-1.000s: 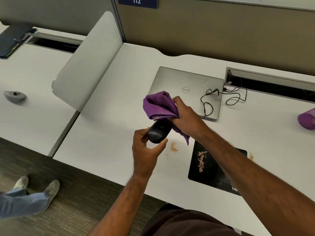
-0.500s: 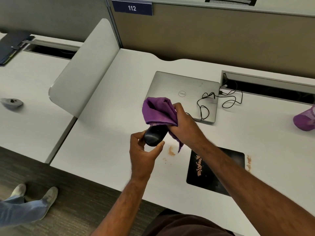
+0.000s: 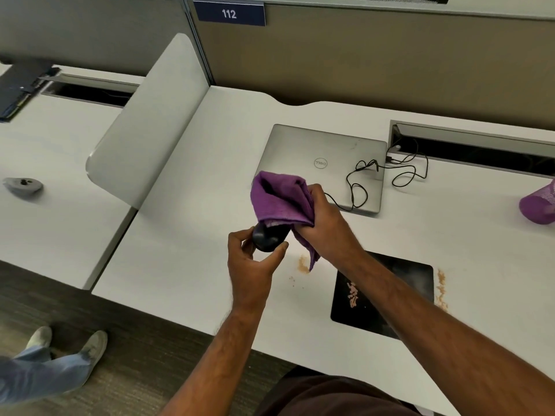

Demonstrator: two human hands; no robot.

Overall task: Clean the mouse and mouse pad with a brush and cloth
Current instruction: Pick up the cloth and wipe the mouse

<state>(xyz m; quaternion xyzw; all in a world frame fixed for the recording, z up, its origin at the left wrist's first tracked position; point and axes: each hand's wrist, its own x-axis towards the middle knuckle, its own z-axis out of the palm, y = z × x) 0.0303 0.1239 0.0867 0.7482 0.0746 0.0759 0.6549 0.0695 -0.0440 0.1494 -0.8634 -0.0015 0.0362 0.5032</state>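
Observation:
My left hand [image 3: 252, 265] holds a black mouse [image 3: 265, 240] up above the white desk [image 3: 180, 250], thumb and fingers pinching its near end. My right hand [image 3: 326, 226] grips a bunched purple cloth [image 3: 279, 199] and presses it over the far end of the mouse, which it hides. A black mouse pad [image 3: 411, 277] lies on the desk under my right forearm, with brownish crumbs on its left part. No brush is visible.
Crumb patches [image 3: 302, 264] lie on the desk left and right of the pad. A closed silver laptop [image 3: 318, 157] with a black cable [image 3: 399, 172] lies behind. A purple object [image 3: 537, 205] sits at the right edge. A grey mouse [image 3: 22, 186] rests on the neighbouring desk; someone's legs [image 3: 45, 364] stand lower left.
The cloth has slid further over the mouse, covering more of its far end. The view has shifted slightly; both hands stay in about the same place.

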